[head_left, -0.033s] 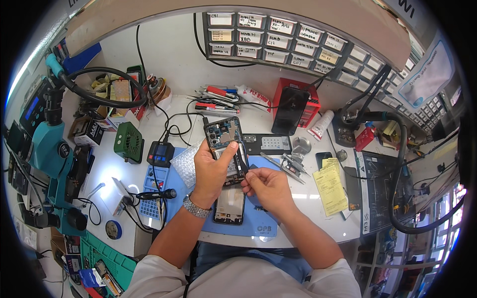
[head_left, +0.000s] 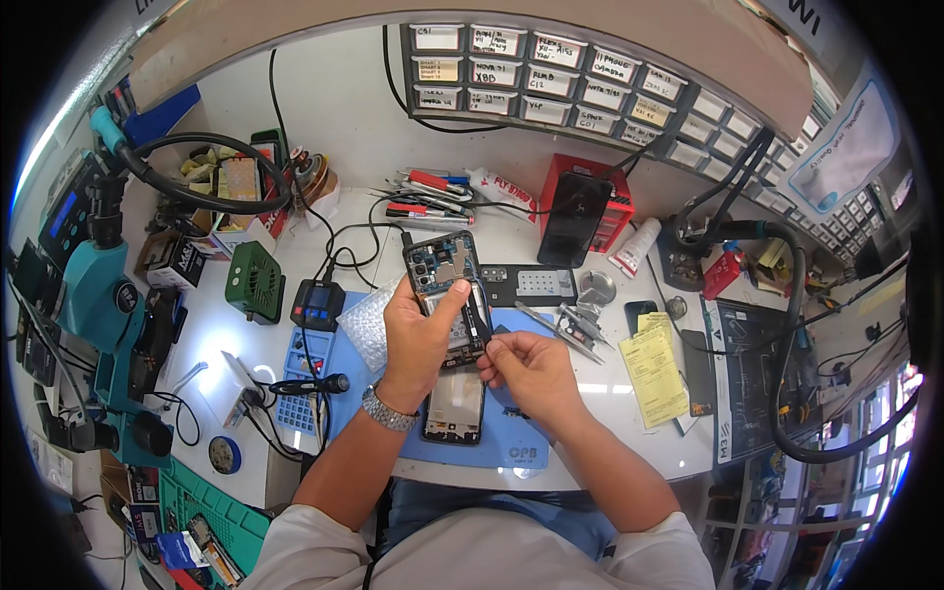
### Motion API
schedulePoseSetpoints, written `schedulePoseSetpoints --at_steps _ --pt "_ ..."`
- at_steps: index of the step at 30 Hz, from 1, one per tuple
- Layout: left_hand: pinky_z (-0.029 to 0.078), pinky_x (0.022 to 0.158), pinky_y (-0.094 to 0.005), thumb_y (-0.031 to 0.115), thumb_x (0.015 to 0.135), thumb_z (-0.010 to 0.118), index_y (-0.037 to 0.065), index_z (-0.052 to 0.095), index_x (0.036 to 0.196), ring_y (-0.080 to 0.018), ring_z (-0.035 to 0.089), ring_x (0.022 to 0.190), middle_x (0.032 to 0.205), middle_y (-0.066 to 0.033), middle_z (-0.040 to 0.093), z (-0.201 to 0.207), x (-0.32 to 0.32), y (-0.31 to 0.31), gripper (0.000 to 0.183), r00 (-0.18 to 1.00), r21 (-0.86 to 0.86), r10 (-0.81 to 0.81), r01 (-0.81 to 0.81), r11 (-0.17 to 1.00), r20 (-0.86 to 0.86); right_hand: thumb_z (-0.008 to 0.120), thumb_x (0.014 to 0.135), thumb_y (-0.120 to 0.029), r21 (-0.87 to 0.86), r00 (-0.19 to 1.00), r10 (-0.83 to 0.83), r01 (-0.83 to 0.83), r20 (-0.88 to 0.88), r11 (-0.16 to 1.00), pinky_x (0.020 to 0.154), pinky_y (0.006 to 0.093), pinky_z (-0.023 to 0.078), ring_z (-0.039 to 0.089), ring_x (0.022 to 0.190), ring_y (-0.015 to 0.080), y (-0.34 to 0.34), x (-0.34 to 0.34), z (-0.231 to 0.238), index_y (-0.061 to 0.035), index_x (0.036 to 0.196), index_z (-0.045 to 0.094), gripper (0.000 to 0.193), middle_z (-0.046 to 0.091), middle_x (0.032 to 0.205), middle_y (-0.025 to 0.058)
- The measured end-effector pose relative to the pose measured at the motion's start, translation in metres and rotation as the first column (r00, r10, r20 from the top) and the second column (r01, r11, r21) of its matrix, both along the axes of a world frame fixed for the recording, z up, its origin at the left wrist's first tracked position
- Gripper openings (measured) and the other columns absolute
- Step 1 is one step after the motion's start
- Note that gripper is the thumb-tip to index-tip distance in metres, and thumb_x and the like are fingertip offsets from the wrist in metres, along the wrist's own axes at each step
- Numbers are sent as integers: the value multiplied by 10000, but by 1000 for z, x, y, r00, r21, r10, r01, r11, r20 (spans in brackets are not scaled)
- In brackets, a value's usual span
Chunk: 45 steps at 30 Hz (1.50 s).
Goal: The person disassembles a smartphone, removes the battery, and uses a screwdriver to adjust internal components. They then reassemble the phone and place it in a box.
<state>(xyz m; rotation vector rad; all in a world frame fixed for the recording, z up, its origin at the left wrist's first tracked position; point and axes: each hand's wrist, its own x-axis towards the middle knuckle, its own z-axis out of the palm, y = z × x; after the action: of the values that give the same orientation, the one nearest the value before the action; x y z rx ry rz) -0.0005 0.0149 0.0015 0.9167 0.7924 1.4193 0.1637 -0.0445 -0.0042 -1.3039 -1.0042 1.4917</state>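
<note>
head view: looking down at a cluttered repair bench, both hands up over the middle of it

left hand: left hand (head_left: 418, 339) is wrapped around an opened phone (head_left: 447, 295), thumb across its face, fingers behind. Looks like it's gripped that way to keep it steady and tilted up toward the face

right hand: right hand (head_left: 526, 369) is pinched nearly closed at the phone's lower right edge. Seems to have something thin between the fingertips, maybe a tool or a strip, too small to tell

phone: back is off, so you see the dark frame, camera cluster at the far end, board and shields inside. It's held above the mat, not resting on it

mat: blue mat (head_left: 511, 447) at the near edge, probably there so parts don't slide

panel: a dark panel (head_left: 454, 405) lies flat on the mat right under the hands, set aside I'd guess

far side: drawer rack (head_left: 590, 84) on the wall, red stand (head_left: 580, 206) right of the screwdrivers (head_left: 428, 192)

left side: microscope (head_left: 93, 285) and green fan (head_left: 254, 283), well apart from the hands
</note>
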Motion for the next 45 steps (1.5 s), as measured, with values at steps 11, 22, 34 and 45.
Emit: schedulePoseSetpoints --at_steps 11,22,34,45 --pt "700 705 -325 58 1041 759 9 652 1244 -180 805 830 1028 -78 774 -1 0 5 235 1000 15 -7 7 1000 30 690 1115 -145 14 1000 5 -5 24 1000 733 257 612 744 811 114 4 2 1 69 1160 755 229 798 958 107" --pt "695 689 -339 47 1036 740 17 662 1206 -185 797 786 981 -82 776 1 0 5 189 999 -23 9 -8 1000 50 706 1098 -149 70 1000 20 -21 25 997 718 255 598 734 782 102 1 1 3 57 1136 768 218 802 926 94" --pt "548 703 -244 26 972 734 37 728 1067 -47 653 763 935 22 736 -4 -2 3 95 991 -60 131 -130 990 18 792 1036 -181 367 969 -9 -85 249 926 617 260 480 587 674 60 -6 0 3 3 925 775 216 703 764 14" --pt "555 704 -252 38 983 736 36 735 1072 -56 660 755 935 19 734 3 -1 0 89 991 -84 128 -124 989 40 777 1040 -156 526 949 -199 42 246 849 648 263 497 610 716 67 -2 -2 3 4 972 754 175 715 824 32"
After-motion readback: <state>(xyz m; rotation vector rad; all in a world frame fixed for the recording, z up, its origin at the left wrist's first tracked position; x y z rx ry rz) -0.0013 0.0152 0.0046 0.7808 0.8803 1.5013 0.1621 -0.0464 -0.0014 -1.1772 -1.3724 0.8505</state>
